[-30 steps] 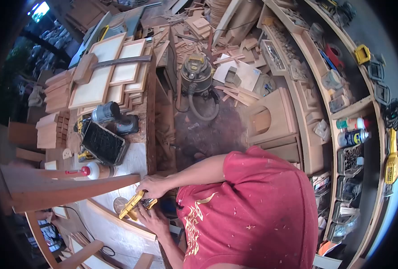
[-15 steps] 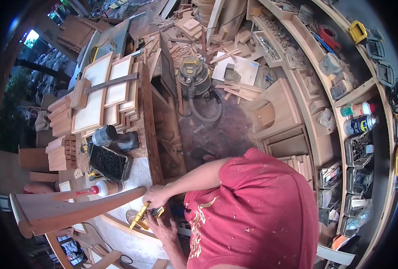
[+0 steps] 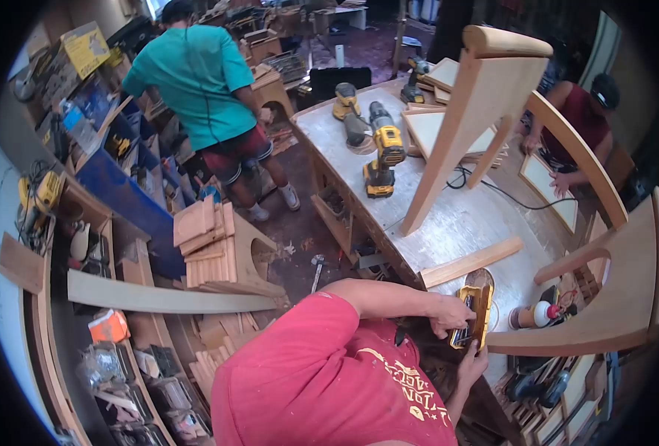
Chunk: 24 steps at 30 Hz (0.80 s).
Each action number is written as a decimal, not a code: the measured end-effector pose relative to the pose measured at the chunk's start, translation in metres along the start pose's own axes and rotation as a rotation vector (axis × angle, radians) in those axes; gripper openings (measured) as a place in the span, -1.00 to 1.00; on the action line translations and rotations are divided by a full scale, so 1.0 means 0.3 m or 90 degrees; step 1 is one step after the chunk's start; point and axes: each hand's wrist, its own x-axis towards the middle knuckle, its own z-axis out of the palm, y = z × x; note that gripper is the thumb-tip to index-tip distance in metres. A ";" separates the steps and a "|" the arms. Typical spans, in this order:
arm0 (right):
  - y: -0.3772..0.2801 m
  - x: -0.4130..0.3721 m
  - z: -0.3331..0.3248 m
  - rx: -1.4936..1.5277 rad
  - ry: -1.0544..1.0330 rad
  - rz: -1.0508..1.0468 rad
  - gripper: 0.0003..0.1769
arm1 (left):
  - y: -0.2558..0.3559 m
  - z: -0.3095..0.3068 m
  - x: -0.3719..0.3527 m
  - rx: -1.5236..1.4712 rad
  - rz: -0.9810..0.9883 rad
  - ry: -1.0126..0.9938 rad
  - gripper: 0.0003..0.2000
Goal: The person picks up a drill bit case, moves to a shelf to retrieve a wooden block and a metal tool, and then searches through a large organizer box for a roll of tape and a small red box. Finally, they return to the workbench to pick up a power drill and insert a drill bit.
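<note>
An opened yellow-and-black bit case stands at the bench's near edge, with slim metal bits in one half. My left hand reaches over that half, its fingers bent together at the bits; whatever may be pinched there is hidden. From below, my right hand grips the case's lower edge. A loose wooden strip lies on the bench just beyond. To the right of the case is a curved wooden chair frame, and a glue bottle sits beside it.
Yellow cordless drill and a sander rest on the metal-topped bench. A tall chair leg rises from it. One co-worker in a teal shirt stands by the shelves; another person works across the bench.
The view has swung left, bringing the bench's other end and two co-workers into sight. Both my hands stay at the bit case, and my left fingers now reach into it.
</note>
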 end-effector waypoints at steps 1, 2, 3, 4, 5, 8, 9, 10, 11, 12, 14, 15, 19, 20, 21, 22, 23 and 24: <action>0.008 0.007 -0.011 -0.015 -0.010 -0.021 -0.59 | 0.002 0.021 0.007 -0.020 -0.014 0.043 -0.50; 0.067 0.024 -0.010 -0.036 -0.021 -0.040 -0.58 | -0.012 0.043 0.023 -0.036 -0.022 0.081 -0.49; 0.064 0.023 -0.015 -0.024 -0.036 -0.029 -0.58 | -0.022 0.031 0.027 -0.045 -0.020 0.115 -0.47; 0.063 0.023 -0.017 -0.013 -0.049 -0.015 -0.57 | -0.002 0.000 0.013 -0.055 -0.030 0.111 -0.48; 0.071 0.025 -0.028 -0.004 -0.063 0.000 -0.57 | -0.013 0.015 0.016 -0.042 -0.014 0.124 -0.50; 0.086 0.020 -0.002 -0.025 -0.012 -0.050 -0.53 | -0.031 0.120 0.017 0.017 0.015 0.163 -0.57; 0.080 0.017 0.006 -0.026 0.015 -0.070 -0.53 | -0.029 0.125 0.013 0.034 0.014 0.190 -0.58; 0.096 0.019 0.008 -0.022 -0.012 -0.046 -0.50 | -0.030 0.125 0.000 0.052 0.013 0.214 -0.58; 0.121 0.020 0.017 -0.040 -0.014 -0.120 -0.49 | -0.017 0.130 -0.009 0.067 0.013 0.240 -0.58; 0.122 0.014 0.027 -0.059 -0.015 -0.192 -0.48 | 0.006 0.105 -0.025 0.038 -0.044 0.174 -0.65; 0.113 0.001 0.021 -0.123 -0.061 -0.270 -0.40 | 0.018 0.117 -0.045 0.073 -0.056 0.230 -0.68; 0.089 -0.012 0.034 -0.157 -0.055 -0.282 -0.38 | 0.028 0.130 -0.055 0.089 -0.065 0.260 -0.69; 0.074 -0.008 0.025 -0.201 -0.066 -0.280 -0.26 | 0.137 0.145 -0.140 0.081 -0.161 0.492 -0.59; 0.075 0.006 0.021 -0.171 -0.086 -0.268 -0.26 | 0.151 0.150 -0.166 0.021 -0.197 0.472 -0.49; 0.069 0.006 0.009 -0.144 -0.111 -0.253 -0.26 | 0.180 0.152 -0.184 -0.013 -0.251 0.471 -0.46; 0.058 0.013 0.000 -0.137 -0.126 -0.252 -0.24 | 0.203 0.144 -0.196 -0.046 -0.302 0.469 -0.43; 0.037 0.029 0.005 -0.128 -0.138 -0.252 -0.22 | 0.210 0.135 -0.206 -0.075 -0.351 0.466 -0.41; 0.010 0.040 0.014 -0.117 -0.149 -0.252 -0.19 | 0.210 0.142 -0.197 -0.139 -0.392 0.466 -0.39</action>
